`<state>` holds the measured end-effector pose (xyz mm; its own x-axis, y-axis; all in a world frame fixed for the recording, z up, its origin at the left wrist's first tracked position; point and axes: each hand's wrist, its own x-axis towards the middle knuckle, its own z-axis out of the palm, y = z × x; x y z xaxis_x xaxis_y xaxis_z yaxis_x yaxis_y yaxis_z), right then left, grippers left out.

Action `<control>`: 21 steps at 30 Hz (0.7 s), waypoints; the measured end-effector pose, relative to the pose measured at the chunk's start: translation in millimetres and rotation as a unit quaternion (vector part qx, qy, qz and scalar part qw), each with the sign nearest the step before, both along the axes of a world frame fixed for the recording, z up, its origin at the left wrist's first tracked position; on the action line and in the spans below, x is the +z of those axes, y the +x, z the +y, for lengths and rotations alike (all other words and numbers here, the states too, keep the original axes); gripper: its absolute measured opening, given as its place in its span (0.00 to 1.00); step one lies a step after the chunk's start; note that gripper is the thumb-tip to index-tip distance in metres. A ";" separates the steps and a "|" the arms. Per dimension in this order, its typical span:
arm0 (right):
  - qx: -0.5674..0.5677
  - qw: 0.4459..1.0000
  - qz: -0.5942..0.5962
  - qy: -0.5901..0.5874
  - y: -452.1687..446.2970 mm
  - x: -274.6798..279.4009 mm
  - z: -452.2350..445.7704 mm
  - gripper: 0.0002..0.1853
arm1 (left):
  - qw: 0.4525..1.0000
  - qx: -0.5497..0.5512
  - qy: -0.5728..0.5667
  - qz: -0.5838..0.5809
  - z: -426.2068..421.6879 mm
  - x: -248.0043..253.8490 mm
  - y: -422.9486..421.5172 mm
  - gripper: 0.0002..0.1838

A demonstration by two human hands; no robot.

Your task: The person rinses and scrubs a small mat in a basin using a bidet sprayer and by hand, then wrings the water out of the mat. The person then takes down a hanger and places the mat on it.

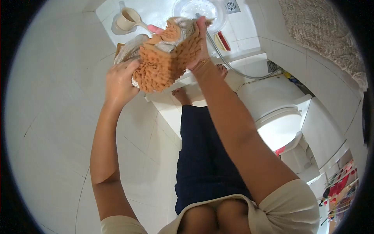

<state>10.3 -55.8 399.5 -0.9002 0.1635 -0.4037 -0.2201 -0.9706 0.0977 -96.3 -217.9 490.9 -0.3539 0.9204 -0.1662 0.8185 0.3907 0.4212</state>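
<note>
A bunched brown shaggy mat (156, 70) with a pale woven backing is held up in front of me. My left hand (122, 80) is closed around its left edge, with the fingers partly hidden by the folds. On the other side, my right hand (199, 48) grips the mat along its right edge; the folds cover some of its fingers. Behind the mat, near its upper end, stands a clear basin (221, 24) with water in it. A cream dipper (126, 20) lies to the upper left.
A scrubbing brush (223, 41) with red bristles lies on the tiles beside a grey shower hose (230, 67). The toilet (280, 128) is at the right, and a floor drain (232, 6) is at the top. A shaggy beige textile (323, 35) hangs at the upper right.
</note>
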 end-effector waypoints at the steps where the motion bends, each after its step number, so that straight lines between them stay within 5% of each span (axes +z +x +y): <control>1: 0.001 1.000 0.000 -0.001 -1.5 10.4 7.7 0.42 | 1.000 -0.012 -0.026 0.004 -4.2 -0.5 -1.8 0.19; 5: 0.121 0.968 0.049 0.216 -2.5 54.9 24.5 0.38 | 0.993 0.099 -0.057 -0.040 3.8 -8.3 -13.6 0.17; 7: 0.203 0.859 -0.078 0.464 2.9 80.0 9.2 0.46 | 0.955 0.146 -0.248 -0.070 23.8 2.3 -15.4 0.15; 8: 0.272 0.784 -0.108 0.547 8.4 94.4 8.9 0.45 | 0.971 0.179 -0.101 -0.123 24.7 0.7 -9.0 0.15; 10: 0.309 0.769 -0.090 0.552 8.4 96.7 18.9 0.44 | 0.978 0.133 -0.139 -0.077 33.2 0.7 -10.1 0.15; 13: 0.353 0.844 -0.026 0.404 8.2 118.0 40.7 0.44 | 0.992 0.064 -0.104 0.027 35.0 -10.3 -12.1 0.13; 15: 0.251 0.894 -0.068 0.366 10.8 87.5 34.8 0.41 | 0.991 0.030 -0.051 0.123 33.3 -14.2 -13.4 0.12; 17: 0.224 0.866 -0.074 0.441 23.8 68.0 32.6 0.44 | 0.987 0.010 -0.070 0.142 35.4 -11.9 -15.4 0.14; 20: 0.485 0.740 -0.156 0.438 44.3 68.5 38.7 0.50 | 0.956 -0.077 0.004 0.282 44.9 -8.0 -18.6 0.12; 21: 0.487 0.741 -0.155 0.436 49.7 69.9 34.5 0.50 | 0.947 -0.085 -0.016 0.310 47.3 -7.3 -19.7 0.11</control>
